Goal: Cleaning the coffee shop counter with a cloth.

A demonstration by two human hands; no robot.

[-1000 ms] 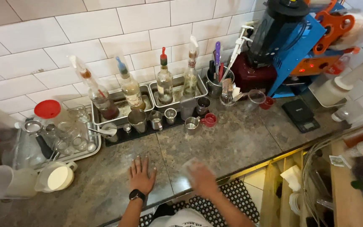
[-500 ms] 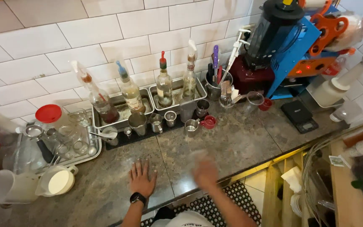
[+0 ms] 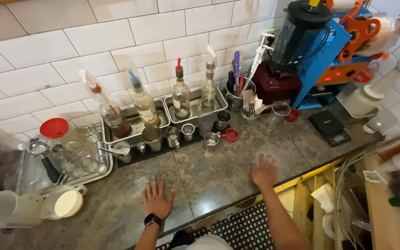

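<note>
On the stone table [image 3: 218,171], we are sliding our blurred right hand [image 3: 264,170] farther right, its fingers unreadable, while the left hand [image 3: 157,199] is resting with fingers spread flat.

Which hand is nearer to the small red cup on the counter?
The right hand. It lies on the counter just in front of the small red cup, slightly to its right. The left hand rests flat farther away, toward the counter's front edge and well to the cup's left.

You face a white tiled wall [image 3: 116,32] above a dark speckled stone counter [image 3: 218,171], with a black floor mat [image 3: 246,229] below.
</note>
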